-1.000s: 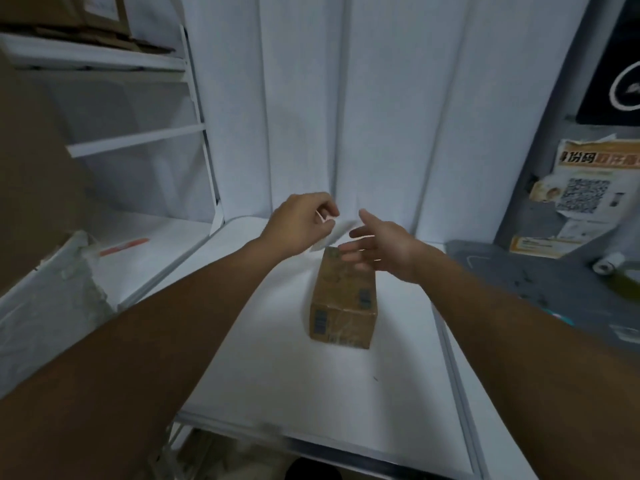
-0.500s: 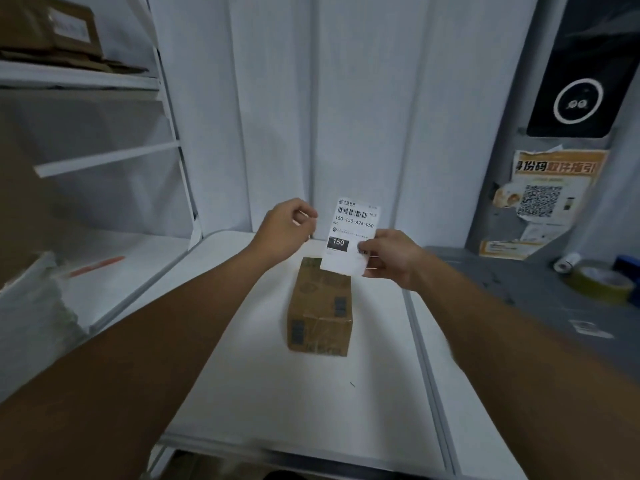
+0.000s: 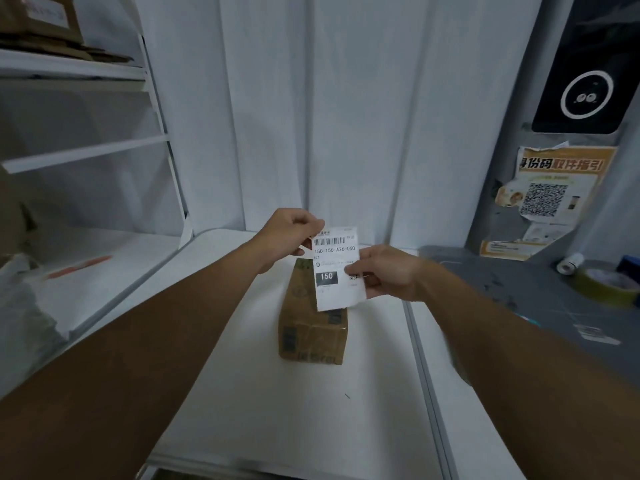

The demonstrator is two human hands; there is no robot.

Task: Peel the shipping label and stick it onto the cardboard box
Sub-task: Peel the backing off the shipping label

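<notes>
A white shipping label (image 3: 335,268) with a barcode and a black "150" block is held upright in the air, facing me. My right hand (image 3: 386,273) pinches its right edge. My left hand (image 3: 289,233) pinches its top left corner with fingertips. Below and behind the label, a small brown cardboard box (image 3: 313,327) lies lengthwise on the white table (image 3: 277,410); the label covers part of its top.
White shelves (image 3: 83,154) with cardboard stand at the left. A grey counter (image 3: 519,299) at the right carries a roll of tape (image 3: 607,285) and a small white roll (image 3: 569,263). White curtains hang behind the table.
A second ago both hands were above the box with no label showing. The right hand then raised the label, and now the left hand has closed onto its top left corner.
</notes>
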